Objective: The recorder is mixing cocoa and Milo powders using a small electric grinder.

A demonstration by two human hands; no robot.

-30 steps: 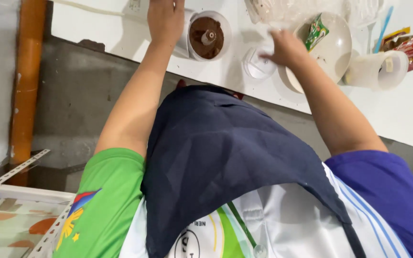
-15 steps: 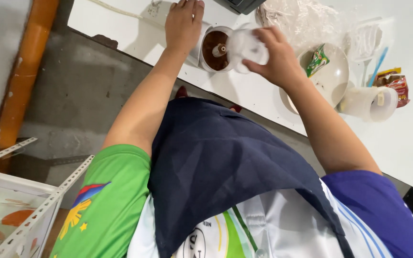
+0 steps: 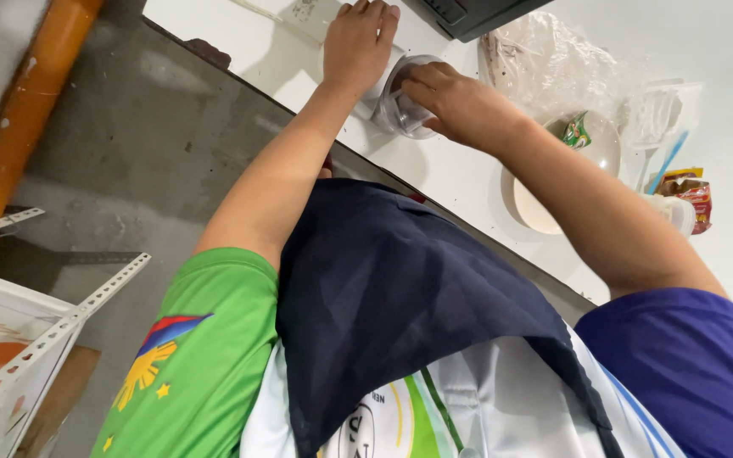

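Green left sleeve (image 3: 201,339), blue right sleeve (image 3: 689,365), navy apron (image 3: 383,297).

Clear glossy plastic cup (image 3: 407,106) at twelve o'clock on a smooth white counter (image 3: 460,174); crinkled transparent plastic bag (image 3: 553,68) at one o'clock; rough grey concrete wall (image 3: 129,144) at ten o'clock.

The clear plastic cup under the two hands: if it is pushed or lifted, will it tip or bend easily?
The clear plastic cup looks thin-walled, so it probably flexes under a squeeze. It seems light, so a sideways push could tip it. The left hand and the right hand, both on it, likely steady it.
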